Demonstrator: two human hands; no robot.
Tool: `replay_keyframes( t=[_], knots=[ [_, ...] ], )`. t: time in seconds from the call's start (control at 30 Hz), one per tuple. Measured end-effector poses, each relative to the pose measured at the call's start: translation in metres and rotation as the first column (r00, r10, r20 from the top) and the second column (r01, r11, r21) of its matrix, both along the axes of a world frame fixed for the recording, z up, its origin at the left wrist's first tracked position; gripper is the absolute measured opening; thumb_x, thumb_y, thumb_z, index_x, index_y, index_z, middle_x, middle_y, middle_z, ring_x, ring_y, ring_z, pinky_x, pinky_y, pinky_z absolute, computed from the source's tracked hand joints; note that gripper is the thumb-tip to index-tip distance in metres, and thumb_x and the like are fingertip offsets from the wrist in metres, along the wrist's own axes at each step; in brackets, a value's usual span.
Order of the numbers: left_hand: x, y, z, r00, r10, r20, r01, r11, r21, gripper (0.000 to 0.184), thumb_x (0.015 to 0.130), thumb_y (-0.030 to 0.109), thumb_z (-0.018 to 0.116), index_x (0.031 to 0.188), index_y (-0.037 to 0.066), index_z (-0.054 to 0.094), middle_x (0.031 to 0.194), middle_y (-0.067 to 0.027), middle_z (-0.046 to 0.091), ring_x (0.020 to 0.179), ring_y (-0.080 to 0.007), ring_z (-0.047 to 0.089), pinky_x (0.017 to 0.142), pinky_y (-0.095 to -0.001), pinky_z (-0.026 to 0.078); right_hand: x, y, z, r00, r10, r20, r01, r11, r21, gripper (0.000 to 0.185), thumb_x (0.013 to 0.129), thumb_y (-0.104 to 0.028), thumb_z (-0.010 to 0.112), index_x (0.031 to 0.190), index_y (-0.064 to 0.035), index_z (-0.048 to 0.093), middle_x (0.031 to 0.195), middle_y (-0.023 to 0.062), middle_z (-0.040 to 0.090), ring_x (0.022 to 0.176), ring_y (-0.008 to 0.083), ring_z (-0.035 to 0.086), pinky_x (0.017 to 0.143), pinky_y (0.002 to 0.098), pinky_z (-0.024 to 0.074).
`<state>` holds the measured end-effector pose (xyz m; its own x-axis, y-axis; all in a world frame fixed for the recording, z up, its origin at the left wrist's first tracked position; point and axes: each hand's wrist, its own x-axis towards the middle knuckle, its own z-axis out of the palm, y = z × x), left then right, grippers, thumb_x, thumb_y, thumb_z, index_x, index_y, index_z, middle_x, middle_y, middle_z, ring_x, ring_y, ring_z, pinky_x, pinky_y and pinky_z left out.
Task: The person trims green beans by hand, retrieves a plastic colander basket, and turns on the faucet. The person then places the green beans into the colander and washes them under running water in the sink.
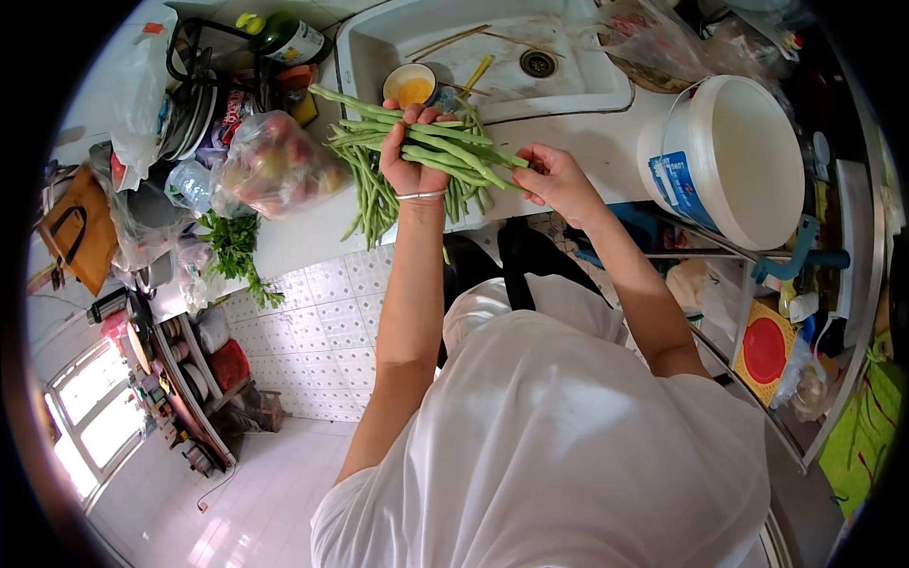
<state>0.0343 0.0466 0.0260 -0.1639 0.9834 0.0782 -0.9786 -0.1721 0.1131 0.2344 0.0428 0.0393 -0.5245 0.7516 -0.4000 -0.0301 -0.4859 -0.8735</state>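
Left hand [405, 170], silver-coloured bangle [421, 195] at wrist, is closed around a bundle of long, slim green beans [454, 151], raised over the front part of the white counter [601, 137], by the white rectangular sink [578, 76]. Right hand [559, 175] is narrow, thumb and fingers pinching at the bundle's right-hand ends. More loose long green beans [371, 194] lie below the left hand, at the counter's front edge, tips hanging past it.

Doing it well, as judged: left grip snug but light, since slim pods probably bruise or snap if squeezed. Right hand best works at the tips only, a few at a time, so the middle doesn't fan out. Bundle best stays low over the counter so dropped pods land there, not on the floor. Watch the overhanging loose ones; a forearm brush could drag them off. Go easy near the small round bowl [407, 70] with yellow contents, just beyond the bundle
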Motion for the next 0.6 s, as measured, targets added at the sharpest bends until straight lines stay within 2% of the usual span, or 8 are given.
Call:
replay_keyframes(
  t=[0.17,0.27,0.33,0.37,0.47,0.5,0.53,0.6],
  knots=[
    [0.000,-0.003,-0.004,1.000,0.030,-0.006,-0.030,0.999,-0.031,0.028,0.076,0.009,0.055,0.103,0.015,0.055,0.083,-0.0010,0.049,0.081,-0.0151,0.046,0.083,-0.0342,0.037,-0.003,-0.002,-0.011,0.998,-0.058,0.014,0.057,0.998,0.013,0.010,0.084,-0.008,0.053,0.091,-0.0013,0.052,0.069,0.0019,0.051,0.052,0.0051,0.043,0.041,0.0177,0.0312],
    [0.001,-0.004,-0.008,0.999,0.036,0.029,-0.035,0.999,-0.024,0.026,0.074,0.007,0.055,0.099,0.014,0.055,0.080,-0.0005,0.048,0.079,-0.0148,0.046,0.081,-0.0329,0.038,-0.005,0.006,-0.015,0.948,-0.285,-0.140,0.256,0.948,-0.190,0.009,0.083,-0.009,0.053,0.089,-0.0015,0.053,0.069,0.0013,0.051,0.051,0.0054,0.044,0.041,0.0171,0.0339],
    [0.007,-0.006,-0.009,0.993,0.032,0.115,-0.023,0.996,-0.081,0.025,0.072,0.005,0.055,0.096,0.013,0.055,0.079,-0.0003,0.048,0.077,-0.0145,0.046,0.079,-0.0323,0.039,-0.008,0.014,-0.009,0.713,-0.563,-0.418,0.235,0.753,-0.614,0.007,0.083,-0.010,0.053,0.086,-0.0031,0.053,0.068,0.0014,0.049,0.048,0.0046,0.040,0.040,0.0158,0.0324],
    [0.010,-0.008,-0.009,0.990,0.037,0.139,-0.026,0.996,-0.082,0.023,0.073,0.005,0.054,0.095,0.012,0.054,0.079,-0.0004,0.048,0.077,-0.0141,0.046,0.079,-0.0314,0.039,-0.005,0.020,-0.024,0.591,-0.468,-0.657,0.029,0.827,-0.562,0.007,0.083,-0.011,0.052,0.086,-0.0043,0.053,0.069,0.0024,0.049,0.048,0.0037,0.038,0.039,0.0160,0.0316],
    [0.009,-0.012,-0.012,0.951,-0.027,0.307,0.044,0.998,-0.049,0.023,0.073,0.005,0.054,0.095,0.012,0.054,0.078,-0.0002,0.047,0.077,-0.0137,0.046,0.079,-0.0307,0.039,-0.007,0.034,-0.009,0.523,-0.560,-0.643,0.092,0.787,-0.610,0.006,0.084,-0.010,0.049,0.085,-0.0048,0.052,0.072,0.0025,0.051,0.049,0.0030,0.037,0.039,0.0166,0.0311],
    [0.010,-0.012,-0.011,0.964,-0.017,0.265,0.036,0.997,-0.066,0.023,0.074,0.005,0.053,0.096,0.012,0.054,0.079,-0.0001,0.047,0.077,-0.0134,0.046,0.079,-0.0301,0.040,-0.005,0.034,-0.006,0.770,-0.342,-0.538,0.109,0.902,-0.418,0.009,0.084,-0.009,0.047,0.088,-0.0039,0.054,0.076,0.0019,0.052,0.056,0.0046,0.043,0.047,0.0172,0.0375],
    [0.010,-0.013,-0.009,0.964,-0.019,0.265,0.038,0.997,-0.068,0.023,0.074,0.005,0.053,0.096,0.012,0.054,0.079,-0.0001,0.047,0.077,-0.0134,0.046,0.079,-0.0301,0.040,-0.010,0.029,-0.004,0.770,-0.345,-0.537,0.111,0.901,-0.419,0.009,0.084,-0.009,0.047,0.088,-0.0039,0.054,0.076,0.0019,0.052,0.056,0.0046,0.043,0.047,0.0172,0.0375],
    [0.011,-0.012,-0.006,0.980,-0.062,0.190,0.075,0.995,-0.067,0.023,0.075,0.006,0.053,0.097,0.012,0.054,0.079,0.0001,0.047,0.078,-0.0134,0.046,0.079,-0.0300,0.039,-0.026,0.019,0.001,0.951,-0.127,-0.281,0.076,0.980,-0.186,0.014,0.083,-0.008,0.048,0.092,-0.0026,0.057,0.080,0.0007,0.055,0.067,0.0062,0.050,0.059,0.0183,0.0422]
  ],
)
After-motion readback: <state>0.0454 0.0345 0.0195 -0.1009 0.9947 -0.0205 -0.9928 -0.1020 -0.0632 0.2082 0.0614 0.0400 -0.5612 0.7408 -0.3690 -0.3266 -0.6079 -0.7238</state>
